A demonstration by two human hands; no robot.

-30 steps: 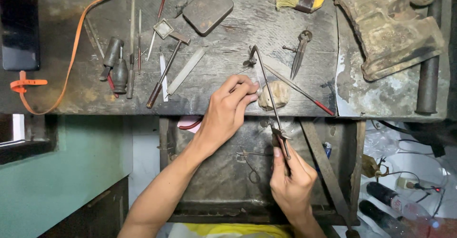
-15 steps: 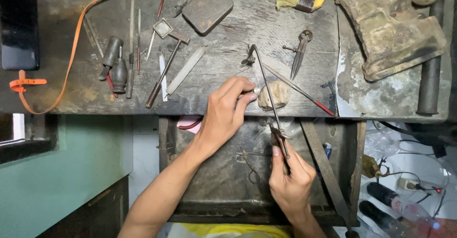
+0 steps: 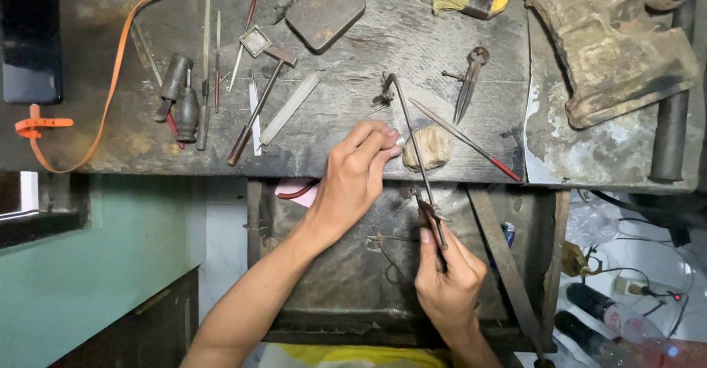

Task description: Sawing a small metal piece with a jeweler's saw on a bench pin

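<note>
Right hand (image 3: 445, 280) clenched around the saw (image 3: 416, 147) handle below the workbench (image 3: 353, 118) front edge, left hand (image 3: 357, 173) pinching fingertips at that edge, touching the blade beside a pale block (image 3: 428, 147).

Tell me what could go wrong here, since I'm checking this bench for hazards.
The left hand pinches something tiny right beside the jeweller's saw frame that the right hand works; a slip could nick those fingers. The thin blade might snap if the frame twists. The file lying close by at the bench edge could get knocked off.
</note>
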